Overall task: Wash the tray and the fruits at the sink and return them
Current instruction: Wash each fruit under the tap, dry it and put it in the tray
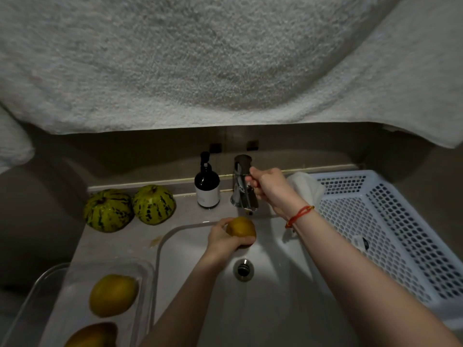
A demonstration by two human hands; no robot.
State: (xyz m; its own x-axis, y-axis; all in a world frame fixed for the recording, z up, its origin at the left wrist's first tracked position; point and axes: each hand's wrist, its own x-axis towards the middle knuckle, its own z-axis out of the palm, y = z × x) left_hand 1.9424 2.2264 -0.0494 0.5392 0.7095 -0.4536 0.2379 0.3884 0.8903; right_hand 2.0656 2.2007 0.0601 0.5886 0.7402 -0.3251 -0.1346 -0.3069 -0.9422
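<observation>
My left hand (223, 237) grips a yellow-brown pear (241, 227) over the white sink (180, 249), just below the chrome tap (244, 189). My right hand (269, 187) is curled round the tap's handle. No water stream is plainly visible. A clear plastic tray (146, 274) stands on the counter left of the sink. It holds a second yellow pear (112, 295) and a third (92, 335) at the bottom edge of the frame. Two green striped melons (107, 211) (153, 205) rest on the counter at the back left.
A dark soap pump bottle (207, 187) stands left of the tap. A white perforated basket (390, 221) sits right of the sink, with a white cloth (307, 186) at its back corner. A white towel (225, 58) hangs overhead. The drain (243, 269) sits mid-basin.
</observation>
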